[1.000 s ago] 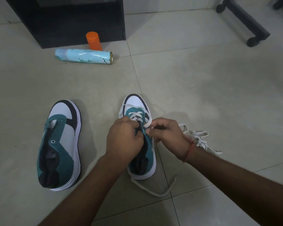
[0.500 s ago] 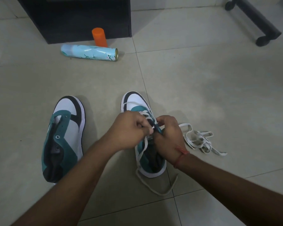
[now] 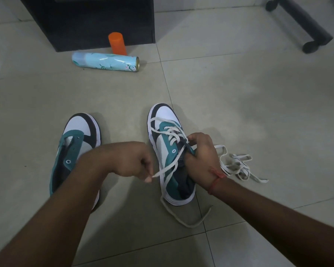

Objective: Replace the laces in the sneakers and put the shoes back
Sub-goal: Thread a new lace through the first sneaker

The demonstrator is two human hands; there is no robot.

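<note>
Left hand (image 3: pixel 135 160): grip pinching the white lace (image 3: pixel 168 168) end, drawn taut. Right hand (image 3: pixel 201 157): grip clamped on the sneaker (image 3: pixel 162 145) tongue. Second sneaker (image 3: pixel 75 147) unlaced, on floor.

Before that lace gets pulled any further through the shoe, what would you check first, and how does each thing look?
1. Lace end gripped: the left hand pinches the tip of the lace. Ok.
2. Shoe steadied: the right hand holds the right sneaker at its tongue. Ok.
3. Lower eyelets crossed evenly: crossings show near the toe. Ok.
4. Next eyelet free: hidden under the right hand. Cannot tell.
5. Other lace end free: it loops loosely on the floor behind the heel. Ok.
6. Second shoe laced: the left sneaker shows empty eyelets; a loose lace pile lies on the floor. Not ok.
</note>
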